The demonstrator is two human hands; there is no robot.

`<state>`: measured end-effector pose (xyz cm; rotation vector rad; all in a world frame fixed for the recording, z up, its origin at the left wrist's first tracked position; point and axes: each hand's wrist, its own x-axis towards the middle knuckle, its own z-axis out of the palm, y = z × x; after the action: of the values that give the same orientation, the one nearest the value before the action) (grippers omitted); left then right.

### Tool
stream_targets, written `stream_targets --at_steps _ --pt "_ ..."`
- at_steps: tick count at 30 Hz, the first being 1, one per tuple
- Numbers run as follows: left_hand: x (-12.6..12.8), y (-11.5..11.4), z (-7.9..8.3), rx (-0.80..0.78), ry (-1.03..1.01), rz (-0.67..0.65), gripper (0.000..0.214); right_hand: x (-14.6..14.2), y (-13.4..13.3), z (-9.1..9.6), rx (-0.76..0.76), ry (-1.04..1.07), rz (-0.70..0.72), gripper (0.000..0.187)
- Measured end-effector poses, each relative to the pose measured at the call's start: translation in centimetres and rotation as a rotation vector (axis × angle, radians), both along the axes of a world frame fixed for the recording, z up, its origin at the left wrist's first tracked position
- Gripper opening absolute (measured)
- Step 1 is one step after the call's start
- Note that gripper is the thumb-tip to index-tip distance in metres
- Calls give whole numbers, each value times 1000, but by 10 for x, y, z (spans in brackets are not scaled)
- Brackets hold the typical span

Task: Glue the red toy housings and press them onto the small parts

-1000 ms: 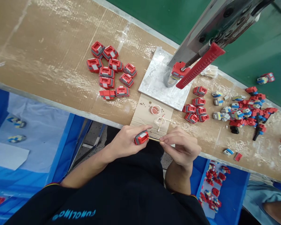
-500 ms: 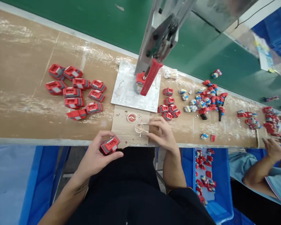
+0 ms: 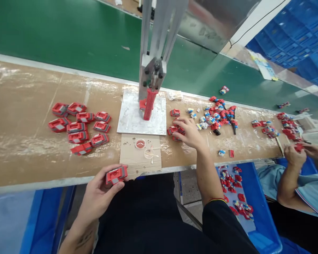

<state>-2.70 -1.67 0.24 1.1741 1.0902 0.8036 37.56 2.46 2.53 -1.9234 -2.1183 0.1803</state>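
Note:
My left hand is closed around a red and grey toy body part at the table's front edge, its hollowed side facing up. Over a cluster of small red toy parts is my right hand, fingers and thumb apart above them; part of the cluster is hidden under it. Between my hands, on a cardboard sheet, are a small dish of reddish stuff and a clear dish with cotton swabs lying across it.
A hand press with a red handle stands on a metal plate behind the cardboard. Several red and grey toy bodies lie left. Mixed toy parts lie right. A blue crate and a co-worker's hands are farther right.
My right hand has let go of a cotton swab at the clear dish and moved right to the small red parts. My left hand still holds its toy part, now turned slightly. The view has shifted.

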Motion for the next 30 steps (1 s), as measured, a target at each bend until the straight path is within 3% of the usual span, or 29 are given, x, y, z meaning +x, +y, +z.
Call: stream_targets --at_steps 3,5,7,10,15,19,24,27,30 --pt "-13 1 -8 -16 1 25 53 42 -9 9 93 13 -308 36" --pt "-17 3 -10 -28 -4 14 51 67 -12 12 59 -10 -460 30" --pt "-15 4 -9 -31 -20 25 48 83 -12 11 -4 -1 -476 19" --pt "-3 2 -2 -17 -77 156 49 89 -9 4 -38 51 -434 6" --pt "9 -5 4 -29 -154 233 48 81 -24 5 86 221 -386 17" --pt "14 -5 7 -54 -128 125 46 38 -64 4 244 466 -329 37" --pt "43 -7 22 -55 -153 -106 49 -66 -99 -12 352 1217 -96 58" --pt "57 -8 28 -23 -233 -206 48 -111 -103 -12 293 1408 -66 52" --pt "57 -8 30 4 -297 -260 45 -129 -105 -5 283 1412 -12 34"
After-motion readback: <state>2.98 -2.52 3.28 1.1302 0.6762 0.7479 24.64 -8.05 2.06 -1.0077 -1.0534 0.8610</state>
